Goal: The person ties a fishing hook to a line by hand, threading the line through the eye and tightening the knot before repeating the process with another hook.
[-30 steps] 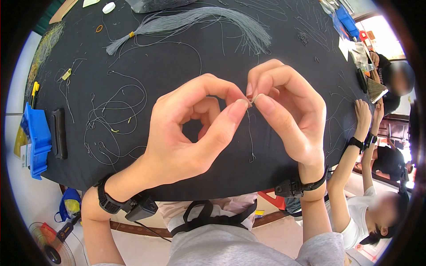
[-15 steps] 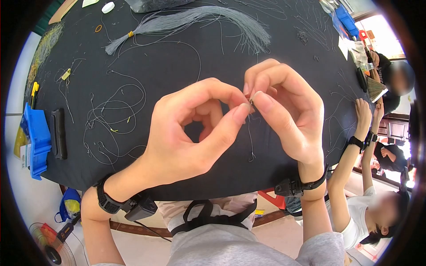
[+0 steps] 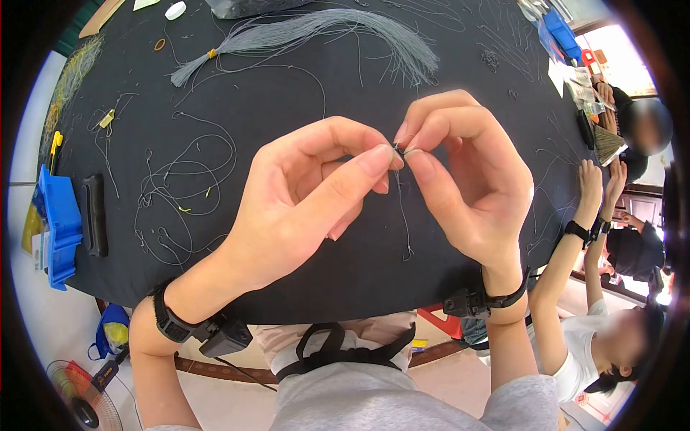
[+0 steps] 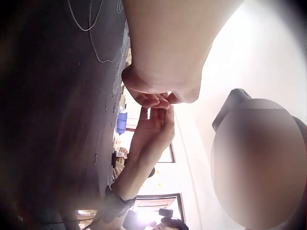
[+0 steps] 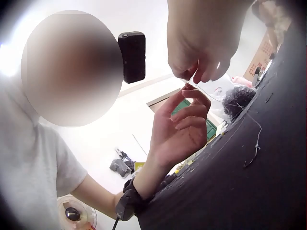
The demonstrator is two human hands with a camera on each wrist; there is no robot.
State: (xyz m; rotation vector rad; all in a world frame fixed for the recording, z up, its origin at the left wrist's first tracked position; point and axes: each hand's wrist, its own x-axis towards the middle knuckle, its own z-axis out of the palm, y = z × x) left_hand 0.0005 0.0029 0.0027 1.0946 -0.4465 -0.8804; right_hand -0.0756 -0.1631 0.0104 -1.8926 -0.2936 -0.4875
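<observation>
Both hands meet above the black cloth in the head view. The left hand (image 3: pixel 309 201) pinches a thin grey line (image 3: pixel 402 208) between thumb and index finger. Facing it, the right hand (image 3: pixel 471 172) pinches the same line at a small dark piece (image 3: pixel 399 151), too small to make out. Below the fingertips the line hangs down and ends in a small hook (image 3: pixel 408 254). In the right wrist view, the line (image 5: pixel 206 90) runs from between the fingertips out to a hook (image 5: pixel 252 158).
A bundle of grey line (image 3: pixel 309 36) lies at the back. Loose looped line (image 3: pixel 190 172) is on the left, with a black case (image 3: pixel 95 215) and a blue tray (image 3: pixel 63 223) at the left edge. Another person's arms (image 3: pixel 586 197) rest at the right.
The left hand's thumb and fingers have shifted up and lie straighter over the line. The right hand has moved slightly, and a dark piece now shows between the fingertips.
</observation>
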